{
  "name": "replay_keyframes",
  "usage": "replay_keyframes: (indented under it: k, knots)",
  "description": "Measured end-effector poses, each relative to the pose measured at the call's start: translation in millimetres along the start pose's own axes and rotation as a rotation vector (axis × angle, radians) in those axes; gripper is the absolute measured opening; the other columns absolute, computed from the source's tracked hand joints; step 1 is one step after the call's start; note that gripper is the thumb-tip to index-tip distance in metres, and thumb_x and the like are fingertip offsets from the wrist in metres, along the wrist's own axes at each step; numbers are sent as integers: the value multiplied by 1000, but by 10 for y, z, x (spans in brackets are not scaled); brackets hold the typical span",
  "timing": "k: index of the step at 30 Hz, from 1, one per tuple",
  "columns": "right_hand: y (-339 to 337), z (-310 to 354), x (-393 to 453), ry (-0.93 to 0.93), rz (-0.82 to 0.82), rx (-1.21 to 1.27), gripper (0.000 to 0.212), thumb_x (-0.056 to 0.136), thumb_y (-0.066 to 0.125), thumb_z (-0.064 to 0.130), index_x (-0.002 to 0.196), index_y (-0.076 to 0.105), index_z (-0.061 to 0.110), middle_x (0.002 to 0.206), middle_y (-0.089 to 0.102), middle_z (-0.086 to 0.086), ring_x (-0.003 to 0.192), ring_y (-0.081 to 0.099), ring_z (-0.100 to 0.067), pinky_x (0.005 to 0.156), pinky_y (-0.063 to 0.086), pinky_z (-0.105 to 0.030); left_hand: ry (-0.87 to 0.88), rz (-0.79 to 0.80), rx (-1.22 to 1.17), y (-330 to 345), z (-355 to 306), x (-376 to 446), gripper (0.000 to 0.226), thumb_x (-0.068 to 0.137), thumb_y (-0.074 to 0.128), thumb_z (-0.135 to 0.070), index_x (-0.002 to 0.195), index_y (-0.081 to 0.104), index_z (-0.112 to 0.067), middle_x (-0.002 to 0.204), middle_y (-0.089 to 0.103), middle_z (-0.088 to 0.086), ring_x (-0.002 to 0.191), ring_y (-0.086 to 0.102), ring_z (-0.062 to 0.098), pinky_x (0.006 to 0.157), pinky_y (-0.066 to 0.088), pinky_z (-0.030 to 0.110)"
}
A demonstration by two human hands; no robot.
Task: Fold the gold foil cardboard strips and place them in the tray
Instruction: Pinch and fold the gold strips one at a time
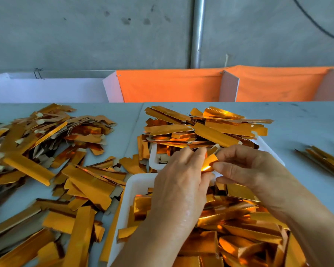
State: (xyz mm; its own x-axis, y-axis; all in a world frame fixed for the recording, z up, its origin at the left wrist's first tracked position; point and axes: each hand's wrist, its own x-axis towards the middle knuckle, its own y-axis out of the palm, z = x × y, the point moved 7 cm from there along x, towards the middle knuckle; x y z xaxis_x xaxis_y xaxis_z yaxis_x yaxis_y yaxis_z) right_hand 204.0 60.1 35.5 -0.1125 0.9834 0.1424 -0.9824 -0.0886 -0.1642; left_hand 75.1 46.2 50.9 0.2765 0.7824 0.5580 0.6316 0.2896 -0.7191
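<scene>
On the left of the bench (297, 120) a loose heap of flat gold strips (46, 151) lay scattered from the far side to the near edge, some showing their brown cardboard backs, with only narrow gaps of bare surface between them. Right of that heap stood the near white tray (131, 191), filled with folded gold pieces (243, 224) that rose to its rim. Above this tray, the left hand (181, 182) and the right hand (245, 170) met, each grip closed in a pinch on one small gold strip (209, 163), bent between the fingertips. Just behind the hands, a second white tray (154, 160) was piled with long strips (204, 128) that overhung its walls. To the right, the bench ran bare up to a small bundle of strips (324, 160) at the picture's edge. Along the far edge stood white and orange partition panels (172, 85).
</scene>
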Motion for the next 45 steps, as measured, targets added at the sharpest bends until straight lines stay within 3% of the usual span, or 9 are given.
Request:
replay_keyframes:
  k: [6,10,14,18,24,29,36,41,45]
  knots:
    - [55,-77,8,36,81,142,13,74,68,28,81,75,19,86,72,-5,89,70,-22,81,58,-32,40,27,-123,-14,-43,5,48,95,46,-38,141,40,-28,112,54,-9,101,49,5,78,44,20]
    - [60,-53,13,-1,92,108,17,76,65,31,85,75,20,93,73,-4,90,69,-18,77,57,-27,20,29,-205,-15,-20,-12,44,96,45,-32,140,43,-30,110,60,-12,97,52,2,77,45,14]
    - [39,24,11,-92,27,6,15,74,66,29,83,75,22,98,69,-1,93,66,-18,76,56,-27,-2,7,-291,-38,-8,1,39,95,52,-24,132,51,-33,94,65,-12,89,54,-2,74,44,8]
    - [-11,112,2,-151,-54,-177,13,68,67,39,77,73,31,95,64,7,98,59,-12,90,44,-32,-27,-20,-275,-54,23,-8,33,93,52,-26,125,60,-27,96,69,-9,90,59,-1,76,48,12]
    - [-13,71,-48,-38,78,-57,12,70,69,30,77,74,22,64,64,1,54,59,-9,56,48,-16,-30,55,-231,-12,17,-17,28,97,41,-33,109,64,-23,67,54,-13,71,54,0,64,45,14]
    - [-27,22,-30,4,64,106,18,66,72,28,80,75,18,69,70,-8,64,69,-16,60,53,-17,-12,117,-186,29,-29,-18,28,99,31,-38,109,54,-25,70,44,-14,66,48,5,55,32,13]
    - [-40,40,-23,-40,76,150,16,68,73,30,81,76,21,64,67,-6,59,65,-15,58,53,-18,-16,164,-232,33,-26,-43,11,91,49,-43,99,47,-35,73,45,-16,72,49,1,56,36,12]
    - [-40,94,-35,-65,115,122,30,80,67,45,88,74,18,74,69,-8,66,66,-15,59,53,-20,-17,188,-228,55,-4,-44,21,94,44,-42,113,46,-34,73,45,-16,70,50,2,56,35,12]
    - [-111,103,-27,-75,79,131,18,77,62,27,85,74,17,70,67,-9,60,63,-15,53,52,-20,-3,189,-247,63,-20,-46,30,94,43,-42,123,34,-37,75,47,-14,71,53,2,56,41,11]
